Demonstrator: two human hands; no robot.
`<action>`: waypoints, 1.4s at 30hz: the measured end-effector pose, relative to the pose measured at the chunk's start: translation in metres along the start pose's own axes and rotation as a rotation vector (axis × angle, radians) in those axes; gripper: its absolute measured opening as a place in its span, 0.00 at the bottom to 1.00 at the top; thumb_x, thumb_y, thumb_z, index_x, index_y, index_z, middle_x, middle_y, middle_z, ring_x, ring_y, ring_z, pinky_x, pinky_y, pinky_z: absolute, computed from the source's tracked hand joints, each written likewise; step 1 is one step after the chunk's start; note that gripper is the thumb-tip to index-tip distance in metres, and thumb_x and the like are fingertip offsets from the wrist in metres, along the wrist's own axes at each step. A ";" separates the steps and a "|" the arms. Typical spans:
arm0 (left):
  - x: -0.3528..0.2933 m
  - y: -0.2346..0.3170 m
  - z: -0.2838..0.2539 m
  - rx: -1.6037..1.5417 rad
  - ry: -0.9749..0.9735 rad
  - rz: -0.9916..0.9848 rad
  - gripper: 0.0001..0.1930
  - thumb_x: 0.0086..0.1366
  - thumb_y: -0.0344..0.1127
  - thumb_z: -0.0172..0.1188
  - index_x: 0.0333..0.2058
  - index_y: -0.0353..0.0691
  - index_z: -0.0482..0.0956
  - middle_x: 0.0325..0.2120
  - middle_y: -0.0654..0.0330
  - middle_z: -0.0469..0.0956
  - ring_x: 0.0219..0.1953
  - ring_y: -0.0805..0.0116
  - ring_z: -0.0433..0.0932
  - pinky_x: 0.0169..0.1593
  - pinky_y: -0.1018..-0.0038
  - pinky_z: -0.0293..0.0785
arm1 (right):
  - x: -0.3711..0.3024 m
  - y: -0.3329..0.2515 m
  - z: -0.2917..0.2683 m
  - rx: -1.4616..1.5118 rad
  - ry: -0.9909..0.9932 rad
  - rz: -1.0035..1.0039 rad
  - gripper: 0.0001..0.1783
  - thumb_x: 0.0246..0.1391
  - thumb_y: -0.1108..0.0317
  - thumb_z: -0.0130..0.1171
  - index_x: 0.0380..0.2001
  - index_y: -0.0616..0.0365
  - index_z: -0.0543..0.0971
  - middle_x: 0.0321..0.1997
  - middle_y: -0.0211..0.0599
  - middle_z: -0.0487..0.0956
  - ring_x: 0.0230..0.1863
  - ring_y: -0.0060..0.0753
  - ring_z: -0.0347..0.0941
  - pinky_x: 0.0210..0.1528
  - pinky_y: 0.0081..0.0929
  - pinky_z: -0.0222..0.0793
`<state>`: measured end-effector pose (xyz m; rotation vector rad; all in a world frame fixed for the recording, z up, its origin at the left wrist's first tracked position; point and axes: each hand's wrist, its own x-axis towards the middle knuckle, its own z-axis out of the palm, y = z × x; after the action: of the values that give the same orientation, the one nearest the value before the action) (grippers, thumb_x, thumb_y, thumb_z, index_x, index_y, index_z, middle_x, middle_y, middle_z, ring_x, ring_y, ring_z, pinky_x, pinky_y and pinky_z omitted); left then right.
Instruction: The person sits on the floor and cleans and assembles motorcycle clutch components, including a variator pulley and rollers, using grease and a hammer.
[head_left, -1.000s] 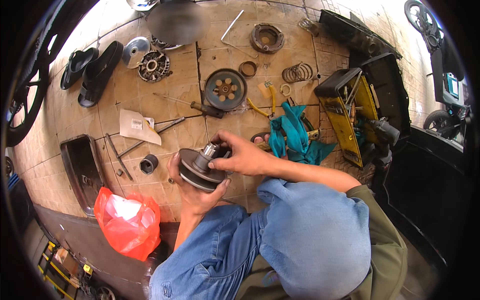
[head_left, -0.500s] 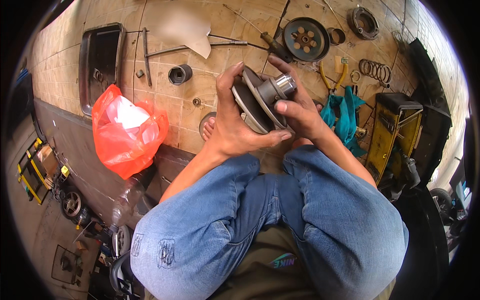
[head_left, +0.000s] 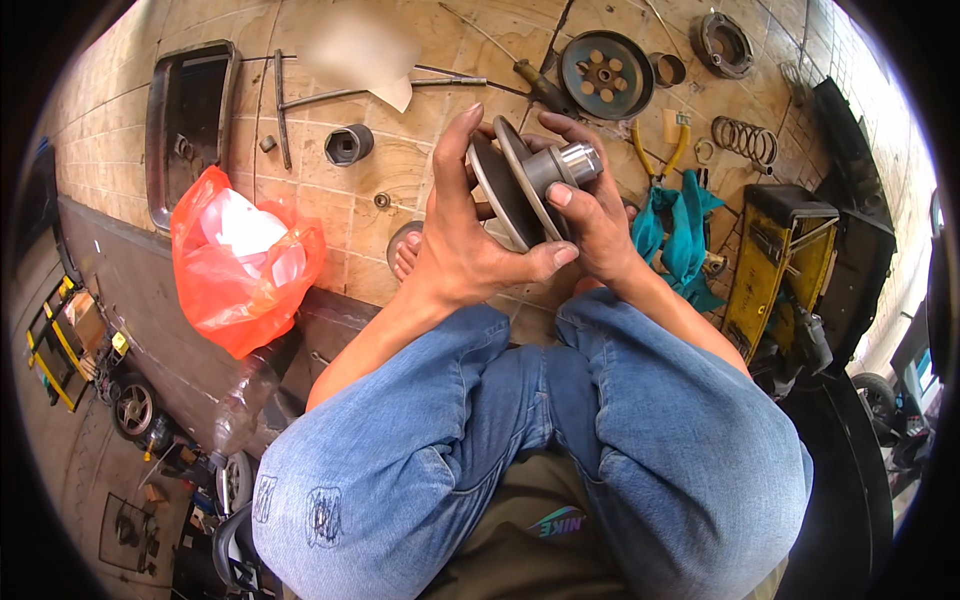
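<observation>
Between my two hands, above the tiled floor, I hold a grey metal scooter clutch pulley (head_left: 520, 190). It has two discs facing each other with a gap between them, and a shiny hub that points up to the right. My left hand (head_left: 460, 225) grips the discs from the left, thumb along the lower rim and fingers behind. My right hand (head_left: 598, 215) is closed round the hub side, thumb pressed near the hub's base. The fingertips behind the pulley are partly hidden.
On the floor ahead lie a clutch bell (head_left: 606, 75), a clutch shoe assembly (head_left: 722, 45), a coil spring (head_left: 745, 142), pliers (head_left: 661, 150), a teal cloth (head_left: 684, 235), a large socket (head_left: 348, 145) and a T-handle wrench (head_left: 340, 97). A metal tray (head_left: 158, 130), red plastic bag (head_left: 240, 310) and yellow toolbox (head_left: 752, 275) flank me.
The pulley has turned slightly in my hands, and its hub sits a little farther right in view. Floor objects have shifted slightly left and up as the view moved. Both hands keep their hold.
</observation>
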<state>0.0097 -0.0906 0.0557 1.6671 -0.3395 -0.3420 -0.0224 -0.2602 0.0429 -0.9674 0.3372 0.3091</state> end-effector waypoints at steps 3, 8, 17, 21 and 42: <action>-0.002 -0.001 0.003 -0.095 0.021 -0.160 0.65 0.45 0.48 0.82 0.72 0.39 0.42 0.53 0.43 0.71 0.54 0.49 0.78 0.54 0.58 0.80 | 0.001 0.003 0.002 -0.010 0.058 -0.024 0.37 0.58 0.63 0.64 0.67 0.58 0.63 0.57 0.41 0.72 0.58 0.33 0.69 0.64 0.34 0.65; -0.007 -0.005 0.004 -0.099 0.043 -0.131 0.64 0.45 0.49 0.82 0.71 0.38 0.44 0.54 0.44 0.69 0.55 0.51 0.76 0.56 0.58 0.77 | 0.002 0.004 0.006 -0.061 0.081 -0.048 0.32 0.58 0.64 0.64 0.63 0.58 0.65 0.55 0.39 0.72 0.56 0.30 0.69 0.61 0.32 0.66; -0.009 0.001 0.001 -0.421 0.172 -0.352 0.63 0.45 0.53 0.82 0.70 0.39 0.47 0.56 0.50 0.67 0.56 0.55 0.74 0.58 0.61 0.75 | -0.003 -0.018 -0.032 -0.656 -0.095 -0.109 0.44 0.60 0.53 0.69 0.73 0.50 0.60 0.61 0.50 0.76 0.64 0.46 0.72 0.64 0.43 0.68; -0.019 -0.004 -0.019 -0.480 0.235 -0.396 0.62 0.46 0.59 0.79 0.70 0.39 0.49 0.56 0.52 0.67 0.58 0.58 0.72 0.60 0.62 0.74 | -0.057 -0.066 -0.096 -1.623 -0.004 -0.064 0.35 0.51 0.66 0.69 0.64 0.50 0.74 0.58 0.48 0.77 0.58 0.51 0.75 0.60 0.44 0.71; -0.024 -0.019 -0.013 -0.299 0.193 -0.454 0.56 0.53 0.57 0.77 0.69 0.34 0.52 0.56 0.51 0.67 0.58 0.60 0.70 0.62 0.63 0.68 | -0.102 0.007 -0.150 -1.869 0.516 0.105 0.26 0.53 0.56 0.69 0.51 0.60 0.79 0.46 0.46 0.75 0.52 0.52 0.72 0.51 0.48 0.69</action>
<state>-0.0061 -0.0669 0.0394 1.4537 0.2324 -0.5347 -0.1383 -0.3930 0.0008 -2.9018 0.5477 0.4440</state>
